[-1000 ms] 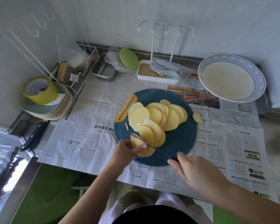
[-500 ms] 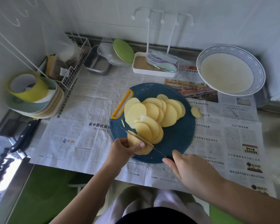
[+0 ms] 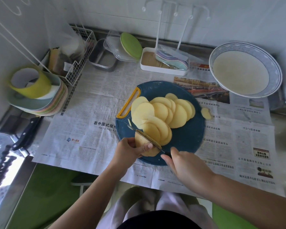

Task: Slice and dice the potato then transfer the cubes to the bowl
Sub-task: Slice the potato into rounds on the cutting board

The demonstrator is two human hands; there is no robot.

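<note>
Newspaper (image 3: 92,103) spread over the table, stack of pastel plates (image 3: 45,104) holding a yellow tape roll (image 3: 30,83) at left, white wire basket (image 3: 79,63), metal tray (image 3: 102,59), green lid (image 3: 130,44), black-handled knife (image 3: 26,133) lying left

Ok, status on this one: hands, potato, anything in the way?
Left hand pinning potato end piece; right hand on knife, blade on it. Slices fanned on board, none diced. Bowl empty. One slice off board.
</note>
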